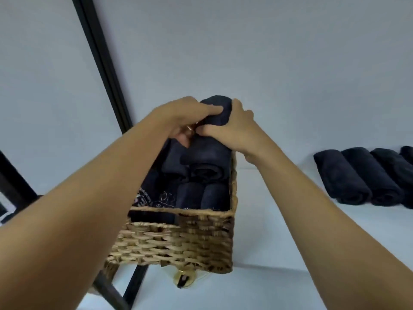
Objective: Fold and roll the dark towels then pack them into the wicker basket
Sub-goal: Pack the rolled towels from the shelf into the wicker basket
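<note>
Centre frame, I've got both hands on one rolled towel at the far end of the basket. Left hand lies over the roll's left side, fingers curled down on it, thumb side hidden. Right hand wraps the right side, fingers closed around the cloth, thumb pressing near the middle. The roll sits above the rim, on top of other dark rolls already packed in rows; it looks not yet seated. Basket is mid-frame on the white table, its near wall toward me. Four more rolls lie side by side at right edge, well apart from the basket, waiting. My read: the towel is soft, light and squashy, not slippery, and will unroll if gripped at one end only. Best hold is around the middle with both palms, pinching the loose flap shut, then pushing down into the gap.
</note>
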Demonstrator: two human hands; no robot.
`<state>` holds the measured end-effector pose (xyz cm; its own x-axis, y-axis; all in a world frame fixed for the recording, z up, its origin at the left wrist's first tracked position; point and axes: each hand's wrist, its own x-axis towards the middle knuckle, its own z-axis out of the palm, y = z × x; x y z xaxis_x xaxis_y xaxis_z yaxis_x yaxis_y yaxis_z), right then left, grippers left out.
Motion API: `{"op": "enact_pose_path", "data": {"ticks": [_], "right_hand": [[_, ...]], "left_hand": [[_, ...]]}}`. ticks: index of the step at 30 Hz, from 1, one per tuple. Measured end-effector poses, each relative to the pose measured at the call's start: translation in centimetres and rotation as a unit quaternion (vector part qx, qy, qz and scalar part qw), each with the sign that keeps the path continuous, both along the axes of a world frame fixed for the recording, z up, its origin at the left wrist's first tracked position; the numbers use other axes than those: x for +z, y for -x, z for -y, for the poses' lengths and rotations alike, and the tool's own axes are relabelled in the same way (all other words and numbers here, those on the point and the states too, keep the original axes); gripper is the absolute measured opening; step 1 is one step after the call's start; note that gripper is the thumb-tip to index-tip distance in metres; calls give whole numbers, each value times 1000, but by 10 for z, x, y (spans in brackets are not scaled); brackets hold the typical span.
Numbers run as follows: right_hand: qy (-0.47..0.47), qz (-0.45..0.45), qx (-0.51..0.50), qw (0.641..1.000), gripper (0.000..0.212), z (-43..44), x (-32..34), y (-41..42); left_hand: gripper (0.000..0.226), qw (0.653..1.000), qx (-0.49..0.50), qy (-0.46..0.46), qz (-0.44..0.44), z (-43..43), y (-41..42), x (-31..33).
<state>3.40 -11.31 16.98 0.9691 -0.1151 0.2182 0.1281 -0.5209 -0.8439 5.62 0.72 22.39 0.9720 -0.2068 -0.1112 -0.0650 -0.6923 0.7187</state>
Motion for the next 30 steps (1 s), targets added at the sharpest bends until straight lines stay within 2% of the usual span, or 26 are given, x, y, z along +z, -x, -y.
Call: {"op": "enact_pose_path", "data": {"ticks": [3,6,7,10,11,14,16,18,20,22,24,25,27,29,30], "right_hand": [[142,-79,33,986,124,-31,-21,-1],[252,-140,57,956,121,-42,-33,6],[299,-156,59,939,110,-44,-35,8],[441,-164,71,880,47,-52,-34,17],[468,-167,76,865,35,-53,-32,19],[523,-178,80,830,27,-55,-25,24],[541,-176,72,819,29,-53,-27,25],[538,-161,64,825,29,-53,-34,24],[532,-132,57,834,28,-52,-41,22],[562,-94,62,819,32,-49,-44,23],[589,-59,80,802,40,-40,-41,24],[573,-41,90,813,39,-32,-36,24],[464,-15,106,879,24,-6,-23,24],[322,5,64,944,13,35,-9,19],[272,15,18,962,17,59,-5,14]], "left_hand": [[46,999,21,-22,-40,-34,-2,-38],[41,996,3,-20,-92,-41,1,-75],[36,994,-8,-14,-112,-40,5,-85],[14,988,-22,15,-151,-34,8,-102],[16,987,-21,22,-159,-33,8,-104],[17,976,-44,29,-210,-29,5,-106],[26,969,-61,13,-240,-26,3,-111],[31,969,-65,-4,-239,-23,0,-118],[24,971,-65,-16,-230,-22,1,-121],[19,968,-69,-51,-236,-20,-1,-120],[20,954,-82,-143,-250,-16,0,-106],[20,945,-96,-206,-234,-12,-2,-96],[20,944,-103,-295,-108,7,-11,-69],[17,950,-90,-292,63,41,-24,-44],[14,956,-85,-258,111,64,-30,-36]]}}
